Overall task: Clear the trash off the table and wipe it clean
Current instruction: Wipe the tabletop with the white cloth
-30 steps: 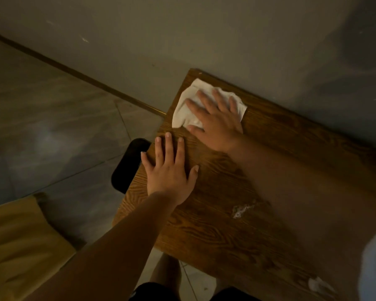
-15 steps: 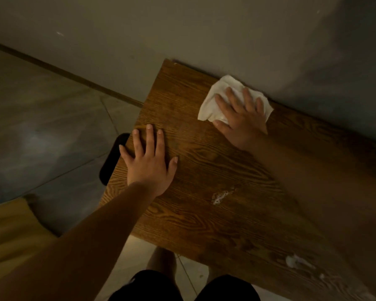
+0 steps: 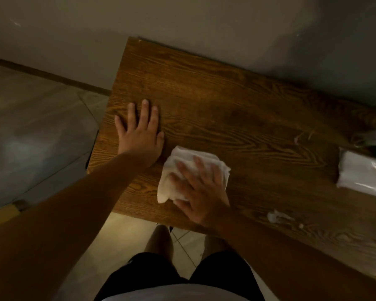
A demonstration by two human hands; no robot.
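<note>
Since half a second ago, our right hand has brought the white tissue from the far edge by the wall to the near edge of the table, just beside our left hand, which has stayed in its place.

We go from big to small. We see the wooden table standing against the wall, and most of its left part looks already wiped. We keep the left hand flat on the wood with fingers spread, probably to support our body while we lean forward; it holds nothing. We press the right hand on the tissue with fingers straight and spread, so that a wide part of the paper rubs the surface; it is pressing, not pinching.

At the right edge we see a tissue pack, and behind it something green and white that we cannot identify. Near the front edge lies a small white scrap, and we judge it is still to be cleaned.
</note>
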